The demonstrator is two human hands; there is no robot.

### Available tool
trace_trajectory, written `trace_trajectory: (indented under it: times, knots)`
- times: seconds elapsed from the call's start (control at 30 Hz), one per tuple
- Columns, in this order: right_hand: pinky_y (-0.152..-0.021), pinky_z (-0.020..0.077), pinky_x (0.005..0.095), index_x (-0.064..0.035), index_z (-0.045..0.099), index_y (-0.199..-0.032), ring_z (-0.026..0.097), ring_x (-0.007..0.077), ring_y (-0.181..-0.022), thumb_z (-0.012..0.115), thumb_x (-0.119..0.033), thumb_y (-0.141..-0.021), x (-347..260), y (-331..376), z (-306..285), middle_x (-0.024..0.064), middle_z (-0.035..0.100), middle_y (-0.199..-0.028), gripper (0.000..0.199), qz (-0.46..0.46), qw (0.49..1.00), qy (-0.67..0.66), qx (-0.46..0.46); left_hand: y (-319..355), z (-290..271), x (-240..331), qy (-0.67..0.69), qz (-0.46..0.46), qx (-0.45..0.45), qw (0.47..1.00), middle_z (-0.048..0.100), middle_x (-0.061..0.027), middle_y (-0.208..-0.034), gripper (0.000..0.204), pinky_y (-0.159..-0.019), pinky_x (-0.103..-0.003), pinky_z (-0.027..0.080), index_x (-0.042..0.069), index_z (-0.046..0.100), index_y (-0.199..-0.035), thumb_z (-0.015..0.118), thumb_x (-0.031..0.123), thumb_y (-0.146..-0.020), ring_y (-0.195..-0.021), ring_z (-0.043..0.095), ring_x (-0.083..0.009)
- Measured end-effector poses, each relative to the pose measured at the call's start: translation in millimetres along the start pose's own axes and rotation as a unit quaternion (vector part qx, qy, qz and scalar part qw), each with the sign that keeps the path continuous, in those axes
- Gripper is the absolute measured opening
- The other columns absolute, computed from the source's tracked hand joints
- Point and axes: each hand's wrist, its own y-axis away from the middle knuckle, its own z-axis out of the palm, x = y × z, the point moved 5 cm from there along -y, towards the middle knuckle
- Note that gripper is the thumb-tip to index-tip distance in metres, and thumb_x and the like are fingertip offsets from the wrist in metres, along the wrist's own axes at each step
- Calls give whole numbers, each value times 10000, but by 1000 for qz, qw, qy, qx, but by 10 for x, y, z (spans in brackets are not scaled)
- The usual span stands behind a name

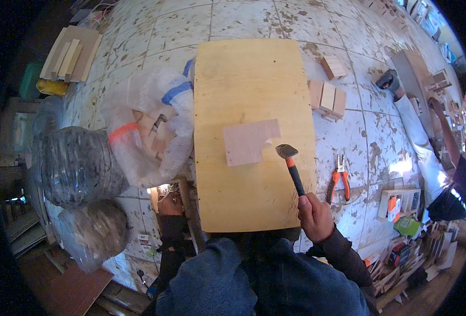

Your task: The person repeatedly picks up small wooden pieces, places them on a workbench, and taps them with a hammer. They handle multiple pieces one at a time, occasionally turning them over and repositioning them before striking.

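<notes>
My right hand [315,216] is wrapped round the black and orange handle of a hammer [293,168]. Its metal head is over the yellowish wooden board [248,205] in front of me. On that board lies a thin pinkish wood piece [249,141], with a notch in its right edge beside the hammer head. Low on the left, my left hand [170,203] reaches into a wooden box [185,195] with small bright bits in it. Its fingers look bunched together, and what they hold, if anything, is too small to make out.
Left of the board, a clear plastic bag [172,163] holds wood pieces, near stuffed bags [80,166]. Pliers [339,179] and wood blocks [327,98] lie on the tiled floor to the right. Another person's leg [414,129] and arm show at far right, near a box of supplies [399,205].
</notes>
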Motion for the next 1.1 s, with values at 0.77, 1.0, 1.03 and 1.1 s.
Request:
trace_trajectory:
  times: [0.77, 1.0, 1.03, 1.1]
  knots:
    - [-491, 431, 336, 1, 538, -835, 557, 214, -493, 443, -329, -1022, -428, 83, -237, 105, 546, -564, 391, 27, 999, -33, -30, -244, -1361, 2821, 383, 387, 16, 839, 620, -127, -965, 216, -732, -344, 541, 33, 696, -999, 676, -22, -791, -874, 653, -277]
    - [-432, 357, 282, -23, 519, -800, 492, 122, -436, 424, -321, -1027, -803, 19, -293, 14, 478, -500, 387, -45, 994, -72, -69, -262, -1171, 2817, 382, 378, 2, 843, 648, -125, -975, 286, -734, -356, 541, 36, 647, -1045, 691, -23, -769, -911, 659, -284]
    - [-431, 358, 283, -22, 521, -805, 495, 122, -435, 422, -327, -1027, -817, -2, -275, 15, 480, -500, 390, -40, 994, -57, -83, -272, -1147, 2788, 390, 354, -18, 850, 650, -129, -996, 308, -769, -365, 536, 40, 638, -1062, 699, -13, -765, -957, 649, -298]
    - [-430, 360, 283, -21, 525, -815, 502, 124, -434, 416, -339, -1027, -827, -41, -260, 19, 484, -500, 397, -33, 994, -17, -101, -297, -1085, 2731, 405, 296, -60, 863, 656, -135, -1039, 355, -839, -384, 526, 49, 620, -1097, 715, 6, -758, -1048, 629, -327]
